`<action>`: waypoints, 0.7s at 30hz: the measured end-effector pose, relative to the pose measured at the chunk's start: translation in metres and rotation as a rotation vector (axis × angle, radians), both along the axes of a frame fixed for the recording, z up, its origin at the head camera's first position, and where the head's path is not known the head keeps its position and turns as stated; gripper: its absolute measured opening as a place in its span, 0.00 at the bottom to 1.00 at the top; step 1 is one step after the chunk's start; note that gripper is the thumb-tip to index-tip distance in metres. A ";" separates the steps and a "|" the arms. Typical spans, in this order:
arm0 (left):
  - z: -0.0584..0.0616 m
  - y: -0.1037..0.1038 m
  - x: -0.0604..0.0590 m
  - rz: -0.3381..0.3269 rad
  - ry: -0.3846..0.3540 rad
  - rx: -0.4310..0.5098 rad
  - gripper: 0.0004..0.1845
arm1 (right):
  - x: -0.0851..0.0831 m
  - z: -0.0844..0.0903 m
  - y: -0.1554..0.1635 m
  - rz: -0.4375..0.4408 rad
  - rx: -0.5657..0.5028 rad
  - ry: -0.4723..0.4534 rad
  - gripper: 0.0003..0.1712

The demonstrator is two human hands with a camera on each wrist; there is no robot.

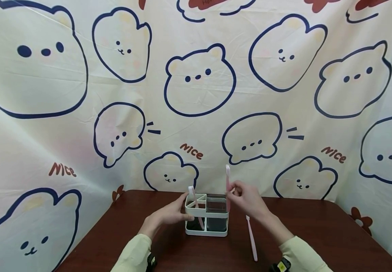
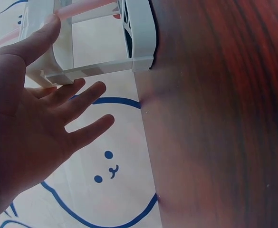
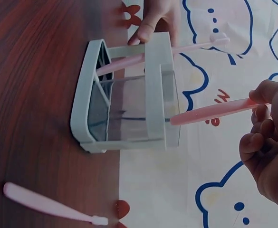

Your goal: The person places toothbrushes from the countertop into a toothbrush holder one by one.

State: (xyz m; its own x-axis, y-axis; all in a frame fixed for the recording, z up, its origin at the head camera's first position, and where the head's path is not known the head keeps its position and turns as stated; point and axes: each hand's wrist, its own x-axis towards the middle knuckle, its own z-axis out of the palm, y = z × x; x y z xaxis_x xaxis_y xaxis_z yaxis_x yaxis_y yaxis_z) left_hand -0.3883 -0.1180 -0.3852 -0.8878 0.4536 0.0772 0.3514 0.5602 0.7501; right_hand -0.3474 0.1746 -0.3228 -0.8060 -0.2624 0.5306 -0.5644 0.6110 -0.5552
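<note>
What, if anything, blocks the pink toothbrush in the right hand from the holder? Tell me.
Nothing visible does. The right hand pinches the pink toothbrush with its lower end right at the holder's open top. The other toothbrush stands in a separate compartment on the left.

A dark reddish-brown wooden surface (image 1: 318, 234) with visible grain fills the lower part of the head view. Behind it and along both sides hangs a cream cloth backdrop (image 1: 196, 94), creased in places, printed with navy-outlined cartoon bear faces (each with dot eyes and a faint blush) and the word "nice" in rust-red lettering. Small rust-red flower prints (image 1: 356, 216) sit near where the cloth meets the edges of the surface.
</note>
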 end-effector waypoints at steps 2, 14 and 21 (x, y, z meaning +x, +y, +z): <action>0.001 0.000 0.000 -0.001 -0.009 0.004 0.51 | 0.000 0.002 -0.004 0.004 -0.002 0.004 0.03; 0.002 0.001 0.002 -0.017 -0.027 0.014 0.51 | 0.002 0.014 -0.028 0.055 0.001 0.019 0.04; 0.003 0.002 0.003 -0.034 -0.020 0.017 0.49 | 0.002 0.015 -0.039 0.054 0.006 0.019 0.04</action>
